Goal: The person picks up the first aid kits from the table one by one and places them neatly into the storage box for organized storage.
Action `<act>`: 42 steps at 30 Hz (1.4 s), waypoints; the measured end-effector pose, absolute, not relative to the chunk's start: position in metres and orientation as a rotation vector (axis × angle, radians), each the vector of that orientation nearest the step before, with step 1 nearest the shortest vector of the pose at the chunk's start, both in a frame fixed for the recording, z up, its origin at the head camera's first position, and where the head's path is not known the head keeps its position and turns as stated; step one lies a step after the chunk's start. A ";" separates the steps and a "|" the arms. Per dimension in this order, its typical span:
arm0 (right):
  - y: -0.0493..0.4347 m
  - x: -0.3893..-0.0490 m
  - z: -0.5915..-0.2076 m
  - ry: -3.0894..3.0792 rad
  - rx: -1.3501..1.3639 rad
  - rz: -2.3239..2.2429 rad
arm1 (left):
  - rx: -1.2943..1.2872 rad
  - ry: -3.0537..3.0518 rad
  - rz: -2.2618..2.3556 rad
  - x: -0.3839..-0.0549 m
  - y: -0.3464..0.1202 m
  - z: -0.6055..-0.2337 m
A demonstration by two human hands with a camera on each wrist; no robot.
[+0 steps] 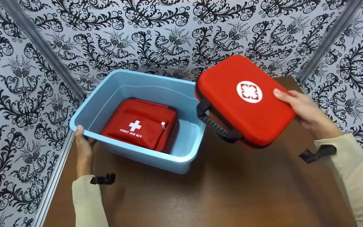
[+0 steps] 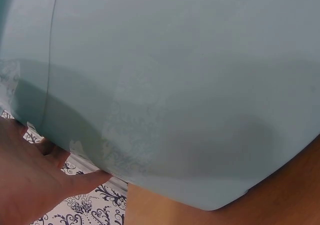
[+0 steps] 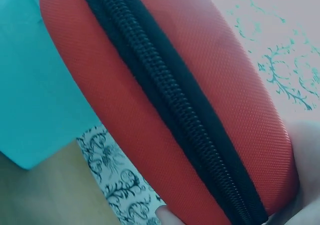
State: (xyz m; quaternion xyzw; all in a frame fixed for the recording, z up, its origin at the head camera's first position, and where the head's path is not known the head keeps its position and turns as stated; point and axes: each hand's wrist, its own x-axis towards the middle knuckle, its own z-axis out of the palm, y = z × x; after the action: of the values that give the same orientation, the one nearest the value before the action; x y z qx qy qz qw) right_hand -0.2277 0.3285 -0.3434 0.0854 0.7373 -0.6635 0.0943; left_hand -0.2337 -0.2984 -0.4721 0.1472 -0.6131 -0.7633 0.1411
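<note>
My right hand grips a red hard-shell first aid case by its right end, thumb on the lid with its white round emblem. The case is tilted and held up beside the blue plastic tub, its left corner overlapping the tub's right rim in the head view. A black handle hangs on its near side; the right wrist view shows its black zipper. My left hand holds the tub's left near corner, thumb on the rim. Inside the tub lies a red soft first aid pouch with a white cross.
The tub stands on a brown wooden table, towards its back left. White panels with black scroll patterns enclose the back and both sides, joined by grey metal posts. Black straps sit around both sleeve cuffs.
</note>
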 end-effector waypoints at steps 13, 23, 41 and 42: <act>0.271 -0.246 -0.331 2.262 0.102 -1.889 | 0.473 -1.793 -2.201 -0.234 -0.302 -0.471; 0.226 -0.262 -0.327 2.130 0.039 -1.896 | 0.451 -1.776 -2.213 -0.231 -0.303 -0.472; 0.158 -0.289 -0.326 2.071 -0.022 -1.934 | 0.449 -1.807 -2.208 -0.235 -0.300 -0.473; 0.154 -0.290 -0.326 2.069 -0.018 -1.931 | 0.453 -1.799 -2.211 -0.235 -0.300 -0.472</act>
State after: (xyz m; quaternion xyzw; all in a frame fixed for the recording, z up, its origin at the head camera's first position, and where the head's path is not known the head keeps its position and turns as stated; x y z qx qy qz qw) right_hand -0.2897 0.1536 -0.3258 -0.0063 0.7221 -0.6742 0.1550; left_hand -0.2345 -0.2997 -0.4724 0.1555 -0.6182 -0.7599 0.1274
